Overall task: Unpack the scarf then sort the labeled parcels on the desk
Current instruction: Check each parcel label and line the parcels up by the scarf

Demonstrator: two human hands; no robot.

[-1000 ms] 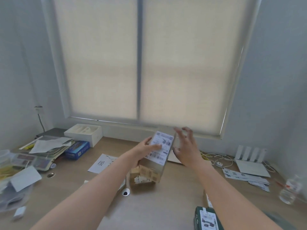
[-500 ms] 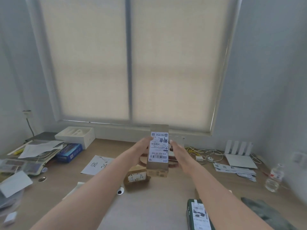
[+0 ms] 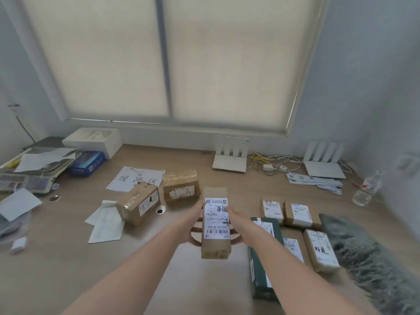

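Gripping a tall cardboard parcel (image 3: 216,226) from either side, the left hand (image 3: 195,226) and the right hand (image 3: 237,223) hold it upright over the middle of the wooden desk (image 3: 68,258). Its white shipping label, with barcodes and handwritten characters, faces the camera. Fingers of both hands curl around the parcel's side edges, and the left fingertips show beneath its lower left side.

Just right of the held parcel, a cluster of labeled parcels lies on the desk. There is a dark green parcel (image 3: 259,280) partly under the right forearm, a flat brown parcel (image 3: 293,244) beside it, and a brown parcel with bold handwritten characters (image 3: 320,250). Two small boxes (image 3: 271,210) sit side by side behind them. A grey-green scarf (image 3: 363,258) lies bunched along the right edge of that cluster.

To the left, two taped brown parcels (image 3: 138,202) stand near each other. Both are close to a white sheet with large handwritten characters (image 3: 136,178), and a round cable hole (image 3: 160,210) lies between them. Loose paper slips (image 3: 106,221) lie beside the nearer one.

Farther back are two white routers (image 3: 230,159) with a tangle of cables between them. A water bottle (image 3: 367,188) stands at the far right, with a blue box (image 3: 87,163) and an open white box (image 3: 93,142) at the far left. A drawn roller blind (image 3: 181,60) covers the window.
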